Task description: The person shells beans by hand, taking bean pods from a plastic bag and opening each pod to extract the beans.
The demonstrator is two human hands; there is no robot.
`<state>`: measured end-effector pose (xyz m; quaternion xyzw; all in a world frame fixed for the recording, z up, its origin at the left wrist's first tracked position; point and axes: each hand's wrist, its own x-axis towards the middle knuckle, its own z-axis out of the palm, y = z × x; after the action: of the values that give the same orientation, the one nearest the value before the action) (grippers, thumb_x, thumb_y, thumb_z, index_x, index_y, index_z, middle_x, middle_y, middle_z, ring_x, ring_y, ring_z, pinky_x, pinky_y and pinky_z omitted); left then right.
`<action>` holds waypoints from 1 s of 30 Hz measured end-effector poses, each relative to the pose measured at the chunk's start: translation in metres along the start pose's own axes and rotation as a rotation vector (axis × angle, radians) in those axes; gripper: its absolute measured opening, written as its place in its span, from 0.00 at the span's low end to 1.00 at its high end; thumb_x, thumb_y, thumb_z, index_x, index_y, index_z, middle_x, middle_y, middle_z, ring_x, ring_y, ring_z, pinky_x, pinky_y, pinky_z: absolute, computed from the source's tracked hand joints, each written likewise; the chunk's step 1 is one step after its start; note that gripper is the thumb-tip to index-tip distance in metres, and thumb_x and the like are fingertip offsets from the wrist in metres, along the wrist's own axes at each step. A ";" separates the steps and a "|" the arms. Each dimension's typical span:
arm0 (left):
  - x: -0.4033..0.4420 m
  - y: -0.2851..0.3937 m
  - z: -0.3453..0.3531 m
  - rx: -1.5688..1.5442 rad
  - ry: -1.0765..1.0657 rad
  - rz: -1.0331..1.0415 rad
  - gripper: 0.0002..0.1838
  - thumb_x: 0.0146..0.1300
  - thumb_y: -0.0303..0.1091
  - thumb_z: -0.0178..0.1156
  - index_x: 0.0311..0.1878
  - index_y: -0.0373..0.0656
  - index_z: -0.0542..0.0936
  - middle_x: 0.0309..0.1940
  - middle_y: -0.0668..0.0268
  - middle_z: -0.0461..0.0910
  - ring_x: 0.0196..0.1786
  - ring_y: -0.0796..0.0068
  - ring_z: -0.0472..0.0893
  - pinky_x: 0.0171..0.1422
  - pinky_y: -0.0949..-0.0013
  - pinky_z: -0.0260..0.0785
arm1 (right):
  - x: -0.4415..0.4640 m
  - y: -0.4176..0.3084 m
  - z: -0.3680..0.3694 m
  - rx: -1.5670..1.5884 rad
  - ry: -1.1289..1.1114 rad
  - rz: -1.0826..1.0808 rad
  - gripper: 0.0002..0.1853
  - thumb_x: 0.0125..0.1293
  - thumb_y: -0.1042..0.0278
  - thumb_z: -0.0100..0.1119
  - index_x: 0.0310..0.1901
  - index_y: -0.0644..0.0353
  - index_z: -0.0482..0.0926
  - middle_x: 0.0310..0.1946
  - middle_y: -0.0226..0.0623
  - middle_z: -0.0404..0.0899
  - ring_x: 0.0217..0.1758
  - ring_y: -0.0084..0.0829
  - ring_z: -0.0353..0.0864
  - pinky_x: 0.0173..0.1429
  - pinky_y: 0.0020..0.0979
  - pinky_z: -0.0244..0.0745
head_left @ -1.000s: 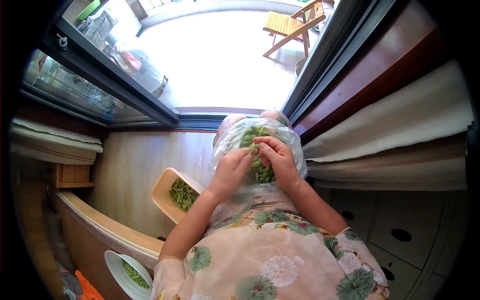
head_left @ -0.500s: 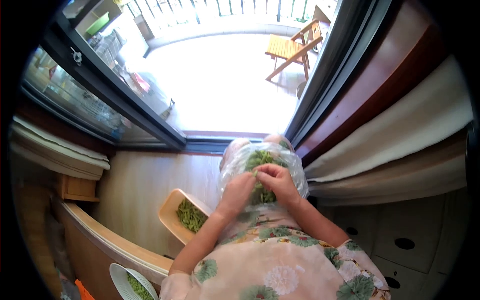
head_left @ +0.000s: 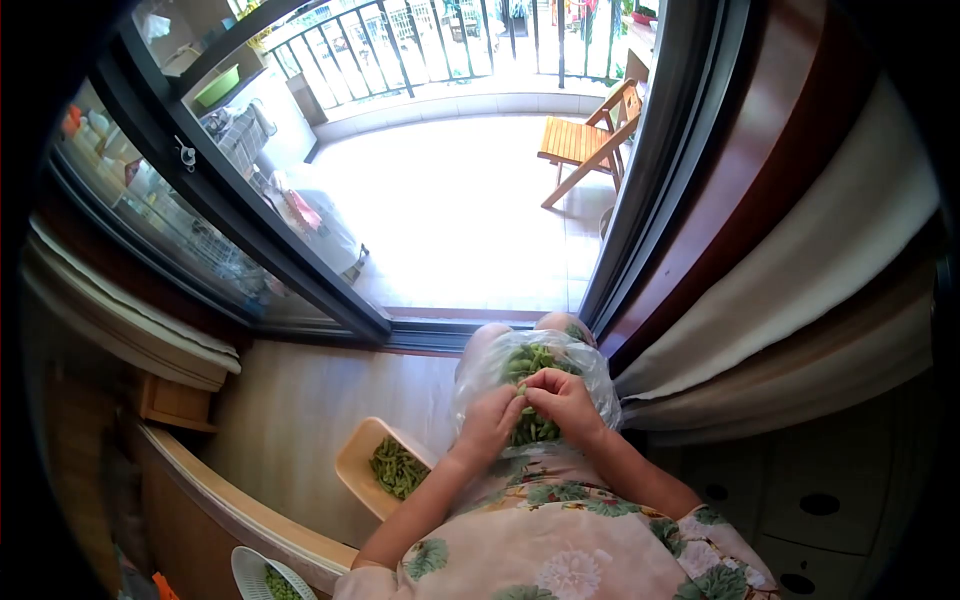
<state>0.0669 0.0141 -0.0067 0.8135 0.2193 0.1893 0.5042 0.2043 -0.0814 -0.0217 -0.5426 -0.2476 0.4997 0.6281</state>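
My left hand and my right hand meet over my lap. Fingertips of both are pinched together on a small green bean pod, mostly covered by the fingers. Beneath them a clear plastic bag lies spread on my lap, with a heap of green pods in it. On the floor, left of my left forearm, a peach-coloured bin holds more pods or husks. At the lower left, a white colander contains small shelled green beans.
Ahead is a sliding door frame opening onto a bright balcony with a wooden folding chair and a railing. A curtain hangs at the right. A curved wooden edge runs along the lower left.
The view has tilted up, so everything sits lower and more of the balcony railing shows. Both hands stay pinched together above the bag.
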 end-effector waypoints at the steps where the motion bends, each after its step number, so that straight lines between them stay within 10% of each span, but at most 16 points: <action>1: 0.000 -0.001 0.000 0.000 0.001 0.000 0.11 0.69 0.35 0.52 0.35 0.36 0.73 0.29 0.49 0.75 0.34 0.50 0.74 0.39 0.57 0.65 | -0.001 -0.003 0.000 0.006 -0.002 0.018 0.08 0.62 0.70 0.59 0.39 0.65 0.80 0.31 0.25 0.78 0.34 0.14 0.73 0.38 0.17 0.69; 17: -0.001 -0.003 0.007 0.124 0.014 0.006 0.11 0.68 0.35 0.51 0.34 0.37 0.72 0.29 0.47 0.75 0.35 0.44 0.75 0.37 0.54 0.65 | 0.004 0.013 0.007 -0.139 0.045 -0.200 0.06 0.60 0.78 0.48 0.37 0.61 0.75 0.28 0.23 0.72 0.27 0.13 0.66 0.30 0.17 0.63; 26: 0.001 0.003 0.007 -0.126 -0.026 -0.117 0.13 0.70 0.38 0.50 0.36 0.36 0.73 0.29 0.48 0.75 0.34 0.53 0.76 0.39 0.61 0.67 | 0.004 0.009 0.010 -0.041 0.049 -0.224 0.06 0.61 0.79 0.47 0.36 0.61 0.75 0.25 0.25 0.71 0.24 0.15 0.66 0.27 0.18 0.63; 30: -0.001 -0.002 0.015 -0.123 0.064 -0.083 0.10 0.70 0.33 0.49 0.35 0.37 0.74 0.27 0.62 0.72 0.32 0.75 0.71 0.38 0.69 0.65 | 0.003 0.006 0.014 -0.004 0.076 -0.210 0.07 0.61 0.80 0.46 0.36 0.61 0.75 0.24 0.25 0.71 0.23 0.15 0.65 0.26 0.18 0.61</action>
<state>0.0733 0.0032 -0.0148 0.7647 0.2569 0.2071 0.5535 0.1913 -0.0733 -0.0241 -0.5334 -0.2800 0.4098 0.6849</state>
